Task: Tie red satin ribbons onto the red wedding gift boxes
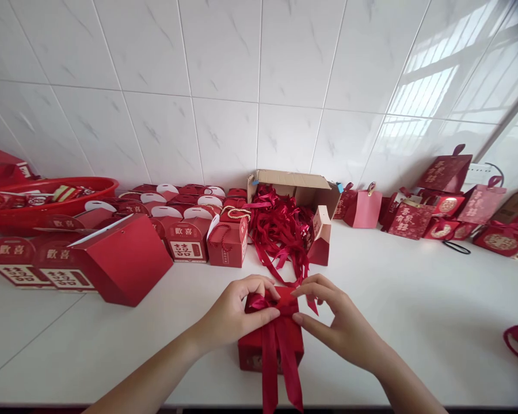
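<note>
A small red gift box (247,351) stands near the front edge of the table, with a dark red satin ribbon (269,368) on its top. Two ribbon tails hang down its front and past the table's edge. My left hand (237,310) curls over the box's left top, thumb and forefinger around the ribbon's looped part; the exact grip is partly hidden. At the right top edge, my right hand (334,316) has its thumb and fingers apart, the tips close to the box. Behind it lies a loose ribbon end (312,305).
A cardboard carton (293,179) spills a heap of red ribbons (280,224) behind the box. Rows of red gift boxes (187,241) and a red basin of wrapped sweets (106,185) stand left. More small boxes (410,221) sit right, against the tiled wall (224,132).
</note>
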`<state>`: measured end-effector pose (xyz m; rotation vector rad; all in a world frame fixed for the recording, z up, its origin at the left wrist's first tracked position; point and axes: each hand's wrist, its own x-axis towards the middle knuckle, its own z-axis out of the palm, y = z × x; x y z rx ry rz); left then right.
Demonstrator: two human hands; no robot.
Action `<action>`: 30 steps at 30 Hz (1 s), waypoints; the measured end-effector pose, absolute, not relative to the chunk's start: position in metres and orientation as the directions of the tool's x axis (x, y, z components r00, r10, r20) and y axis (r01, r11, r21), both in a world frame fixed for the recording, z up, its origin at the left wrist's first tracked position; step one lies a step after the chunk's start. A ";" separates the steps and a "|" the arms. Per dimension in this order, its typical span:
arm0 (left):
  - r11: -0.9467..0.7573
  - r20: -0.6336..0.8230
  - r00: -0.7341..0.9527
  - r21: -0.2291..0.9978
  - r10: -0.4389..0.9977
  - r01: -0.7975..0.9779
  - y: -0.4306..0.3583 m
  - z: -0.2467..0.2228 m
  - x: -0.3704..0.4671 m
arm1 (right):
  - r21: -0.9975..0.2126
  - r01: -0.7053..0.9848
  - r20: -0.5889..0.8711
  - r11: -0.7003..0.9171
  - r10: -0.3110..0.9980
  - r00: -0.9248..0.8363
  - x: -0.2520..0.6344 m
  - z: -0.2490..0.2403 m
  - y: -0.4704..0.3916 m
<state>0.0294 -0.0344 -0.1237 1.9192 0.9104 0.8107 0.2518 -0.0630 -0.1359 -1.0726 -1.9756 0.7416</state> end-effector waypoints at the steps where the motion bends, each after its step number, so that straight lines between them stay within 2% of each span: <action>1: -0.383 0.187 0.526 0.877 0.830 0.292 -0.035 -0.124 0.029 | -0.762 0.430 0.336 0.483 0.864 -0.375 0.251 -0.135 -0.062; 7: -0.381 0.169 0.532 0.868 0.830 0.319 -0.035 -0.122 0.031 | -0.721 0.425 0.335 0.547 0.813 -0.477 0.251 -0.126 -0.059; 18: -0.398 0.158 0.551 0.849 0.819 0.347 -0.029 -0.117 0.027 | -0.684 0.511 0.175 0.521 0.797 -0.579 0.252 -0.116 -0.049; 26: -0.581 0.222 0.686 0.735 0.693 0.349 -0.030 -0.101 0.016 | -0.746 0.394 0.181 0.537 0.733 -0.656 0.250 -0.109 -0.039; 30: -0.552 0.184 0.729 0.777 0.660 0.302 -0.026 -0.093 0.013 | -0.776 0.355 0.141 0.521 0.692 -0.708 0.247 -0.103 -0.032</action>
